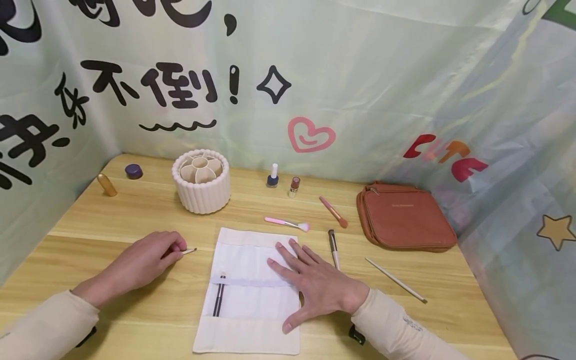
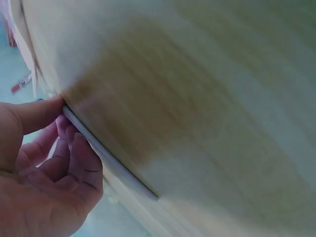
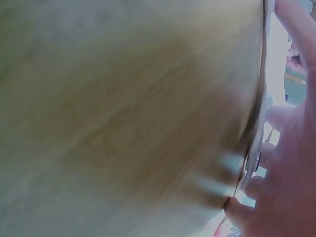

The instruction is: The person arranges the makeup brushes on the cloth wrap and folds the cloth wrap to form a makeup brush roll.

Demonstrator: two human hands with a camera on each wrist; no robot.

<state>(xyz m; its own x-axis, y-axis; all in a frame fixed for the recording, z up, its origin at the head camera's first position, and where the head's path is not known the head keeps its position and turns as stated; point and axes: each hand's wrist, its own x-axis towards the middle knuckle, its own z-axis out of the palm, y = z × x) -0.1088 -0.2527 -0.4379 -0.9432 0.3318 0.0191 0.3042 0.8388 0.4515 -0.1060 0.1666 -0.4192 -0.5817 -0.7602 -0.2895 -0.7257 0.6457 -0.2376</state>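
A thin, pale makeup brush (image 1: 190,251) is pinched between the thumb and fingers of my left hand (image 1: 148,260), to the left of the cloth. In the left wrist view the slim handle (image 2: 113,155) slants away from my fingertips, close to the tabletop. My right hand (image 1: 321,285) rests with spread fingers on the right side of a white cloth brush roll (image 1: 252,335), which lies unfolded. One dark brush (image 1: 219,297) sits in the roll's left slot, under the lilac strap. In the right wrist view, my right fingers (image 3: 239,212) touch near the cloth's edge.
Right of the roll lie a dark-tipped brush (image 1: 333,245), a thin pale brush (image 1: 396,280) and a brown zip case (image 1: 409,217). Behind are a pink brush (image 1: 283,223), a rosy brush (image 1: 333,211), nail polish (image 1: 272,179), lipstick (image 1: 294,187), a white round organiser (image 1: 202,195), a gold tube (image 1: 107,185) and a purple lid (image 1: 133,171).
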